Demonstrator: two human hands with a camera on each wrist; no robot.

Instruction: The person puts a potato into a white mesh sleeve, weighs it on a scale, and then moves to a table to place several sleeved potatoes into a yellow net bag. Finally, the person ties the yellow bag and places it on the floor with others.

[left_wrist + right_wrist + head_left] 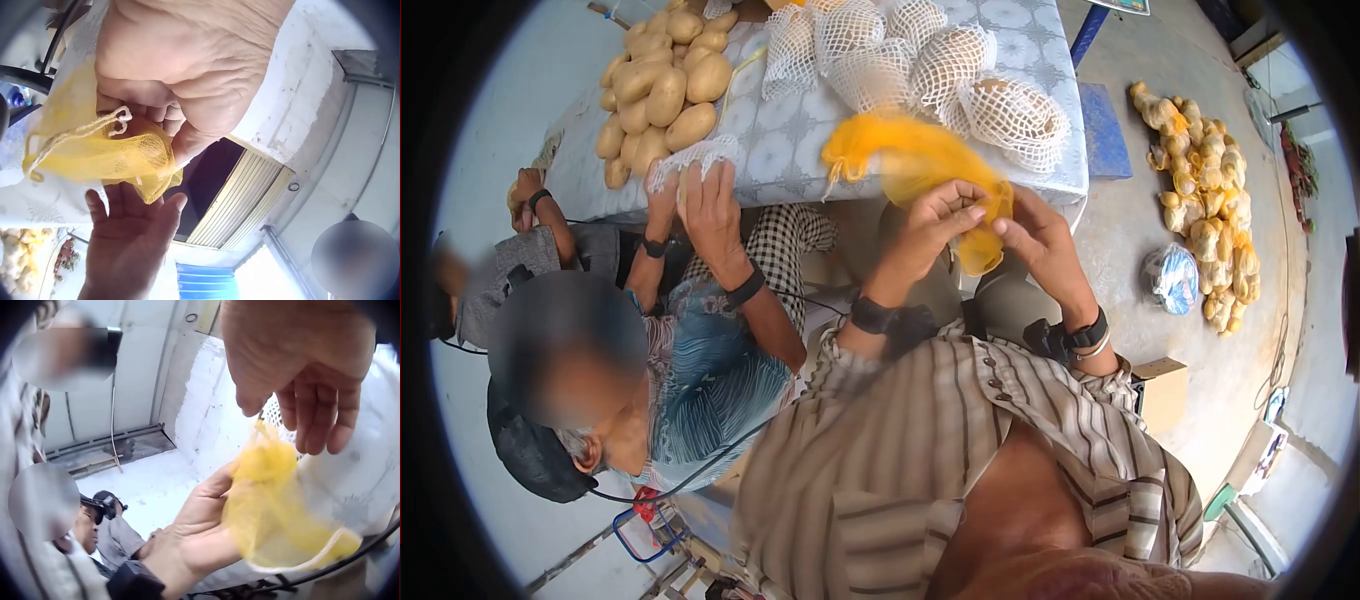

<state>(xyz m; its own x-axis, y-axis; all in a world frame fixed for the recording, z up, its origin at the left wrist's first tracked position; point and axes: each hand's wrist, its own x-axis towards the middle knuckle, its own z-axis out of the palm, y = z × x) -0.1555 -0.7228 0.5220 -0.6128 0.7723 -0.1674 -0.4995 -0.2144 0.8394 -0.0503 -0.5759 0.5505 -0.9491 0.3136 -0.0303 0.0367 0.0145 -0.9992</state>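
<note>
A yellow mesh bag [920,165] with a pale drawstring [81,134] trails from the table edge down between the hands. My left hand [935,225] holds the gathered mesh with thumb and curled fingers; the left wrist view shows the thumb against the bag [119,156]. My right hand [1045,245] is right beside the bag's lower end, its thumb standing apart from its fingers. From the right wrist, the right hand's fingers [312,419] hang fairly straight close over the bag's upper tip [265,434], and the left hand [206,531] supports the mesh from the side.
White net-wrapped potatoes [945,60] and a heap of bare potatoes [665,90] lie on the patterned tablecloth [770,150]. At left, another person [715,390] handles white netting [700,155]. Filled yellow bags [1215,200] and a blue-white bundle [1171,278] lie on the floor at right.
</note>
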